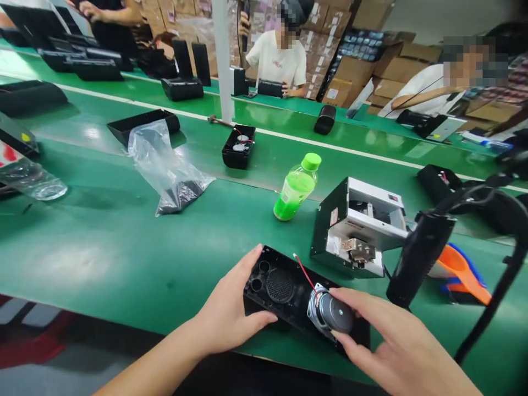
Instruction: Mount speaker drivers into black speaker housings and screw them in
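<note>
Green bench (pixel 103 247): left hand (pixel 226 313) steadies housing (pixel 280 291); right hand (pixel 391 346) seats speaker (pixel 332 313).

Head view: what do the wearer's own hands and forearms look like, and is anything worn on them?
Both are bare. The left hand and the right hand have no gloves, rings, watch or wrist strap visible. The left forearm shows uncovered to the bottom edge, with no sleeve in view. The fingers carry no tape or finger cots.

left hand (pixel 231 313) steadies speaker housing (pixel 284 294) | right hand (pixel 396 346) — on speaker driver (pixel 332 313)
</note>
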Available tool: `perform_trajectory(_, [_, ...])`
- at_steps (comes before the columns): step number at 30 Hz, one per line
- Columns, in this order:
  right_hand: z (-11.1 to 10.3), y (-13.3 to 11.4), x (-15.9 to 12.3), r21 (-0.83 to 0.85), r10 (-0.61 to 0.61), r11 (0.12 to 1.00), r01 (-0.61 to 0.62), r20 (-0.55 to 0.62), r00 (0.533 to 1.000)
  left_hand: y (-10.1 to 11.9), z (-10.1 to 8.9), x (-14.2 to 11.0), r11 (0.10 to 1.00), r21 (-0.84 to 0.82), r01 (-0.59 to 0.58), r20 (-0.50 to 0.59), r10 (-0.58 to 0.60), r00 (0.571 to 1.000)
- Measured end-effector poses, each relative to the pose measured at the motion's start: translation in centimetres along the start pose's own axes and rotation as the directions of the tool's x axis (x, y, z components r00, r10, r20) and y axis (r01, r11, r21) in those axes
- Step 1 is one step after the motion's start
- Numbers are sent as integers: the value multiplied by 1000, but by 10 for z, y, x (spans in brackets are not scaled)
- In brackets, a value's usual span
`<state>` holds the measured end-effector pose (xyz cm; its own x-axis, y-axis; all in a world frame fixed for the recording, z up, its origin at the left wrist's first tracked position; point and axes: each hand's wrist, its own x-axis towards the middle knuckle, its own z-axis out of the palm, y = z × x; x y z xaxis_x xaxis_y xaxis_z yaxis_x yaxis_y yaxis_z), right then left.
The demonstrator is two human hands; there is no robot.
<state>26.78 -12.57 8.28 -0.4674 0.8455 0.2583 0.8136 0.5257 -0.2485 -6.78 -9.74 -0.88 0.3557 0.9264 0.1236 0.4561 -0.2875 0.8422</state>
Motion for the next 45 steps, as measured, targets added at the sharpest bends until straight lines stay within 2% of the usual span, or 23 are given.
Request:
perform_trajectory(6, [0,9,12,-159,-151,973,170,128,980,3,4,1,999,32,-1,26,0,1000])
perform_trajectory(10, [7,13,15,-143,-192,964,223,202,960,3,2,0,999,48,-11,26,9,1000])
perform_trajectory(16, [23,16,12,-105,-134,980,167,262,956,3,2,1,998,59,-1,13,0,1000])
perform_trajectory(24, [23,14,15,-66,-97,991,120,272,957,3,3,1,996,80,42,-2,-41,999])
perform_trajectory(34, [26,16,11,-17,-73,997,81,279,958,-1,4,1,996,86,16,-16,-14,1000])
perform_trajectory(45, [29,5,14,-1,-2,1000,2,302,953,-1,4,1,998,63,15,2,-15,1000])
